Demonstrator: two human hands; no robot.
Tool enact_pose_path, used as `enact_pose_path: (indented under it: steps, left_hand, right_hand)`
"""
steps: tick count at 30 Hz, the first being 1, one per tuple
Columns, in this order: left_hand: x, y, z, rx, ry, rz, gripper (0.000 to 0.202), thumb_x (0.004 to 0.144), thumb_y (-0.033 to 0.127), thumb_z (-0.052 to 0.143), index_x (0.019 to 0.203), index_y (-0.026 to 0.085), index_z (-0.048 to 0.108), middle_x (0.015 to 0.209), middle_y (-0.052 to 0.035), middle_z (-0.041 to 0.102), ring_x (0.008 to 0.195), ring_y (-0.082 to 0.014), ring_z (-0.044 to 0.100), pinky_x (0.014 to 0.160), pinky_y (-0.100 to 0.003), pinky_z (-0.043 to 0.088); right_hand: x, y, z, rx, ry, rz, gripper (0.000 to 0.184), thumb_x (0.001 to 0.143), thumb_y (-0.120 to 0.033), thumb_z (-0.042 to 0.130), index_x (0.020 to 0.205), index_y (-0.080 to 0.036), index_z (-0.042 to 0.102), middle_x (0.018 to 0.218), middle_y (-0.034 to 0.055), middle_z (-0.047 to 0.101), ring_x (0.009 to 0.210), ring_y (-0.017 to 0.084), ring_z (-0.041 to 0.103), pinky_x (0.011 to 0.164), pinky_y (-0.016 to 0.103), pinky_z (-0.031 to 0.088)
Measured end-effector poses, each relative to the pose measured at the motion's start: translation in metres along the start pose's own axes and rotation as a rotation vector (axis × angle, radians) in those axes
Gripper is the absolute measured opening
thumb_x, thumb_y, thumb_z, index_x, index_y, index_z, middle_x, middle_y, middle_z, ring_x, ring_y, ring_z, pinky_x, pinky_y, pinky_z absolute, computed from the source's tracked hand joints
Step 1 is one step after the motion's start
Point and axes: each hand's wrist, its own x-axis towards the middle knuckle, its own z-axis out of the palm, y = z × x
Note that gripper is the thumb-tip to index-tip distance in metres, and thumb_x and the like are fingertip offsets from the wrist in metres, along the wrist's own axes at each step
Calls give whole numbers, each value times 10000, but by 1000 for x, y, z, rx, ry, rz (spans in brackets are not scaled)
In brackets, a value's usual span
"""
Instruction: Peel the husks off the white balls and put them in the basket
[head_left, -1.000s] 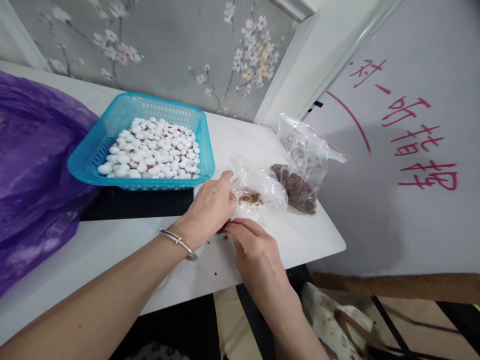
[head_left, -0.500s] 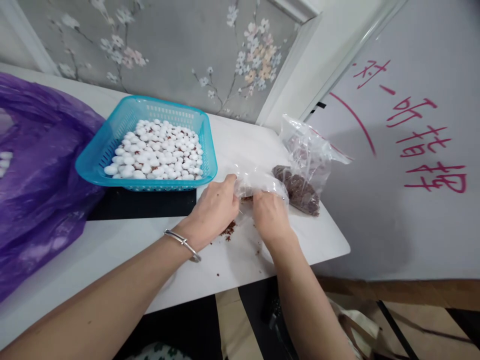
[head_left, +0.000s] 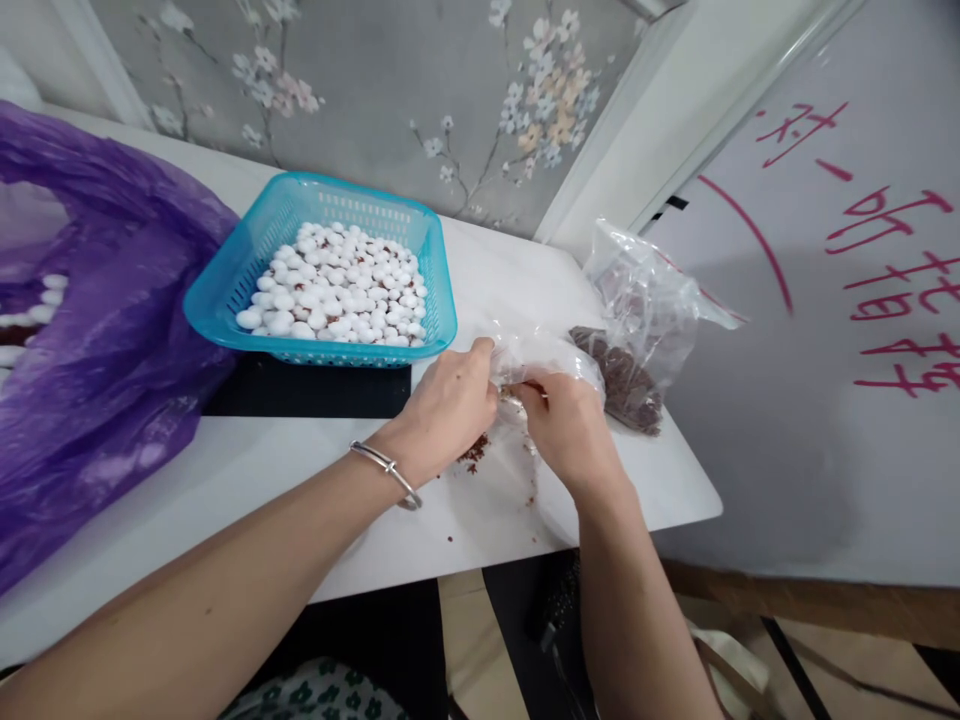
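Note:
My left hand [head_left: 454, 405], with a silver bangle at the wrist, is closed on the left edge of a clear plastic bag [head_left: 514, 350]. My right hand [head_left: 566, 420] has its thumb and fingers pinched at the same bag, whose film shows around the knuckles. Just what the fingertips grip inside is partly hidden. Reddish-brown crumbs [head_left: 474, 455] lie loose on the white table beneath my left hand, and a few more show on the film below the right one. A clear zip bag [head_left: 626, 370] with dark brown granular contents leans close by on the right.
To the left, a blue plastic basket [head_left: 442, 330] holds many small white oval pieces with brown bits among them. A purple plastic bag [head_left: 120, 330] covers the table's left side. A whiteboard [head_left: 787, 450] with red writing stands at the right edge.
My right hand has pulled back slightly within the bag, and its pinched thumb and finger now show more. The view has shifted left, so everything appears further right.

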Motion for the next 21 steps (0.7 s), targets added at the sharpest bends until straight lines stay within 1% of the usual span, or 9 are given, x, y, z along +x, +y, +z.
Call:
enact_pose_path:
  steps: [3, 6, 9, 12, 16, 21]
  left_hand:
    - [0, 0, 1, -1, 9, 3, 421, 786, 102, 427, 1195, 91, 526, 746, -143, 706, 709, -262, 674, 603, -321, 483]
    - [1, 0, 1, -3, 16, 2, 417, 783, 102, 429, 1188, 98, 532, 741, -135, 707, 710, -258, 673, 606, -318, 480]
    - [2, 0, 2, -5, 19, -3, 408, 780, 104, 428, 1171, 105, 543, 738, -128, 705, 682, -251, 669, 584, -312, 471]
    - [3, 0, 1, -5, 16, -16, 410, 778, 106, 430, 1172, 106, 543, 742, -127, 704, 679, -247, 667, 579, -309, 469]
    - [3, 1, -1, -9, -3, -34, 409, 779, 104, 435, 1174, 109, 539, 737, -122, 699, 679, -243, 665, 585, -309, 473]
    - [3, 2, -2, -16, -30, -54, 415, 799, 109, 439, 1205, 114, 522, 775, -125, 700, 719, -248, 667, 626, -321, 488]
  right_hand:
    - [-4, 0, 0, 199, 1, 54, 227, 844, -193, 483, 724, -167, 674, 627, 32, 672, 575, 164, 609, 617, 290, 426]
    - [-7, 6, 5, 422, -3, 132, 216, 852, -232, 479, 759, -156, 659, 593, 15, 660, 501, 139, 611, 570, 282, 479]
    - [-10, 11, 10, 650, 0, 187, 226, 856, -280, 463, 827, -141, 639, 694, 38, 673, 568, 142, 647, 567, 288, 537]
    - [-12, 13, 10, 819, -6, 222, 203, 824, -288, 505, 857, -137, 637, 753, 41, 664, 621, 130, 654, 606, 297, 567]
    - [-14, 13, 8, 928, -12, 259, 161, 771, -251, 572, 860, -137, 642, 696, 12, 647, 612, 112, 648, 626, 285, 577]
    - [-15, 16, 11, 971, 9, 258, 140, 732, -229, 628, 847, -157, 660, 757, 14, 682, 653, 121, 666, 663, 294, 585]
